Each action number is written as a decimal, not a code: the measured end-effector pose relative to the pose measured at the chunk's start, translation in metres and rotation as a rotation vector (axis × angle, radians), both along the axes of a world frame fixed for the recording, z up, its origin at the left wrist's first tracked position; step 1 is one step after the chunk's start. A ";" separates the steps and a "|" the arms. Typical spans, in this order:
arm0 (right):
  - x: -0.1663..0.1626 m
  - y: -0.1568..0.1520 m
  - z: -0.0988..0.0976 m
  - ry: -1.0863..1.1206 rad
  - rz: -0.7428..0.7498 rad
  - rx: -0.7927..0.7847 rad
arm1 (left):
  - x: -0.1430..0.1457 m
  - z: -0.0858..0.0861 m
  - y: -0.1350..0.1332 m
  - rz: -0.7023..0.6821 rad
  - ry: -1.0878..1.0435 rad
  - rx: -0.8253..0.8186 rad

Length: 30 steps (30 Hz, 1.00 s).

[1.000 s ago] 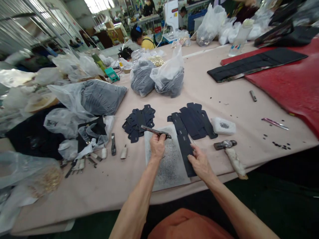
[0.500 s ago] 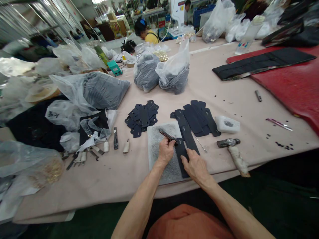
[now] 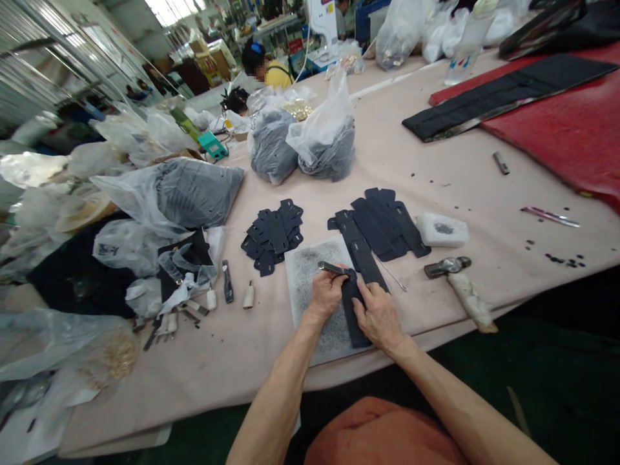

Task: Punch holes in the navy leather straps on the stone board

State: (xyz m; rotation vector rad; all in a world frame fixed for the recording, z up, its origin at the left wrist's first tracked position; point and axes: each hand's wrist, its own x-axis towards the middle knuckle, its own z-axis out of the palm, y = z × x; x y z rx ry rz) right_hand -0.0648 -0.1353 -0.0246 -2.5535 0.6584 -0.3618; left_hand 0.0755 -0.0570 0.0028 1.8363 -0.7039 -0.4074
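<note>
My left hand (image 3: 326, 296) is closed around a metal hand punch (image 3: 330, 267). The punch lies tilted almost flat, with one end at the top of a dark strip (image 3: 357, 328). That strip rests on a pale board (image 3: 306, 257) covered in dark speckles. My right hand (image 3: 381, 316) holds the strip down from its right side, thumb and index finger on it, the index finger near the punch's end. Another dark strip (image 3: 364, 255) with slots lies beyond my right hand. A hammer (image 3: 448, 266) with a wrapped handle is on the table to the right.
Slotted dark pieces (image 3: 277, 232) lie heaped behind the board, and longer dark pieces (image 3: 382, 223) beside them. A white block (image 3: 442, 230), a thin metal rod (image 3: 394, 278) and a pink pen-like tool (image 3: 549, 215) are on the right. Filled plastic bags (image 3: 324, 152) stand farther back.
My left hand has brought the punch to the strip's top end and turned it. My right index finger has moved up closer to it. The whole view has shifted slightly.
</note>
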 end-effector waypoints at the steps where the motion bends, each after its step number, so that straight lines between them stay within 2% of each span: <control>1: 0.000 0.000 0.000 -0.003 -0.001 0.003 | 0.000 -0.002 -0.001 -0.008 -0.021 0.006; 7: 0.000 -0.002 -0.001 -0.021 0.008 0.006 | -0.001 -0.006 -0.002 0.056 0.042 -0.004; 19: 0.000 -0.003 0.003 0.004 0.012 0.013 | 0.001 -0.009 -0.001 0.009 -0.034 0.029; 27: -0.001 -0.005 0.003 0.002 0.013 0.033 | -0.001 -0.014 -0.005 -0.056 -0.340 0.184; 30: -0.001 -0.006 0.005 0.030 0.021 0.047 | -0.002 -0.016 -0.007 -0.050 -0.372 0.274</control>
